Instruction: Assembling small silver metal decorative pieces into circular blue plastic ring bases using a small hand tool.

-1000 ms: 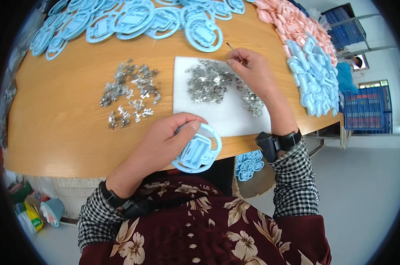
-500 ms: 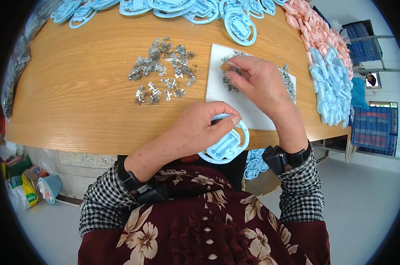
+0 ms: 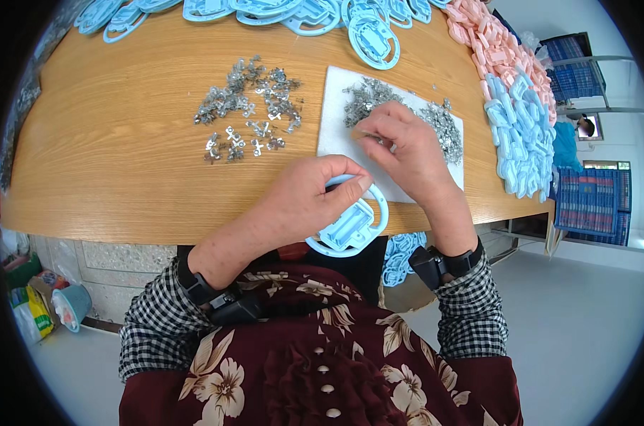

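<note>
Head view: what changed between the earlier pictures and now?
The right hand moved from the far edge of the white pad toward its near edge, nearer the left hand, which still grips the blue frame. Metal clips left of the pad stayed put.

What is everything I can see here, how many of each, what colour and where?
ring frame: one, light blue, in the left hand
flat pad: one, white, on the table
table: one, wood brown, before the person
loose metal bits: many, silver, left of the pad
metal bits on the pad: many, silver
spare ring frames: many, light blue, table's far side
pink plastic parts: many, table's right end
blue plastic parts: many, nearer than the pink
bucket: one, light blue, lower left
wristbands: two, black, on the wrists
blouse: one, maroon, flowered
hands: two, left on the ring frame, right over the pad, fingers pinched
</note>
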Demonstrator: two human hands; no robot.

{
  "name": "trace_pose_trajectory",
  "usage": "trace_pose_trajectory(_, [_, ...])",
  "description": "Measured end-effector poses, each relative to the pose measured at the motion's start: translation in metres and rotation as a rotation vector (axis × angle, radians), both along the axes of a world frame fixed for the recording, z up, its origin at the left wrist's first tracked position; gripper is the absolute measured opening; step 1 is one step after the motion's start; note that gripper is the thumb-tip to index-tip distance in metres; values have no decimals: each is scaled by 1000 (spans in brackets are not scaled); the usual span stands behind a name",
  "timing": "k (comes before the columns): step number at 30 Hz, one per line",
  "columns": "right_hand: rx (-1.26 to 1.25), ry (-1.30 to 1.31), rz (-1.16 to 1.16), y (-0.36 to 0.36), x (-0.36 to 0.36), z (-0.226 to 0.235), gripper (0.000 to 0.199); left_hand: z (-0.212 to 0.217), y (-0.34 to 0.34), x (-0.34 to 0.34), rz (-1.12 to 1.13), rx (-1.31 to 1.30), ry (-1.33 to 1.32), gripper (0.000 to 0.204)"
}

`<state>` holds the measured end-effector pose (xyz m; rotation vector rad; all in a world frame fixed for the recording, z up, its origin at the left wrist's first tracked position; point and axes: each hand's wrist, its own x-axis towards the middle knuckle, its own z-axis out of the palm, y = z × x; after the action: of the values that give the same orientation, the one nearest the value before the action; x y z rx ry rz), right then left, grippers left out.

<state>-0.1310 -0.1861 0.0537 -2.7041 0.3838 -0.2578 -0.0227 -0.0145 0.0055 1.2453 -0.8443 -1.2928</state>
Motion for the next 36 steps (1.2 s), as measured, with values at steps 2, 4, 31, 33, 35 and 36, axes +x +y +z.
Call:
trace_pose_trajectory(2, [124,-1,-62,-5,-3,4,17,-1,-2,-1,13,8,55,27])
trace_pose_trajectory(4, [223,5,-146,-5,-7,6,21,-4,-4,-1,65,-41,96,28])
trace_pose_trajectory(31, [633,229,-206,2,-28,36,26,13,-7,-2,2,29,-60,20])
trace_pose_trajectory(33, [648,206,-310,2,-29,37,25,15,-7,-1,28,43,-20,21])
trace_pose_trajectory(35, [689,107,-376,3,-33,38,23,15,-7,0,80,39,45,22])
trace_pose_trajectory(36, [726,21,-392,5,-40,36,21,13,-6,0,84,15,58,23])
